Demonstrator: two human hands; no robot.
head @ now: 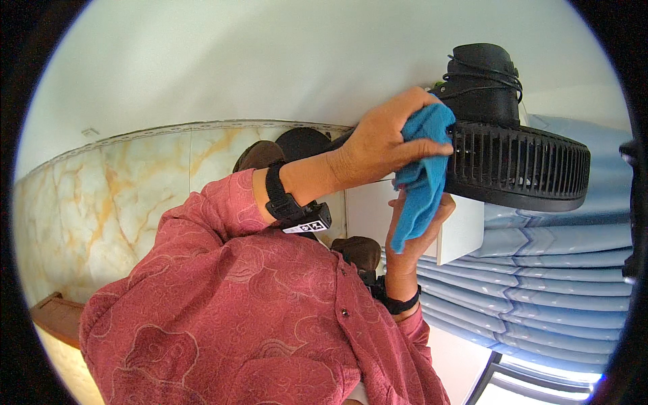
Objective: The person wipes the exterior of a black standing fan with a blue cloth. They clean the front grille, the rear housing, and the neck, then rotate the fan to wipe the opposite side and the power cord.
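My left hand (377, 139) grips a blue cloth (425, 167), its thumb lying over the near face and touching the slatted black grille at the left edge of an electric fan (519, 159). The cloth hangs down in folds from that hand. My right hand (420, 223) is lower, below the fan head's left end and partly behind the cloth; what its fingers hold is hidden. A black cord (486, 76) is wound around the fan's motor housing. The fan's pole runs left behind my left wrist towards a round black base (302, 144).
Blue curtains (547, 283) hang at the right, beside a white box-like piece (463, 228). Marble-patterned panelling (121, 187) lies at the left, with a brown wooden edge (58, 319) below it. Brown shoes (357, 250) show past my shirt.
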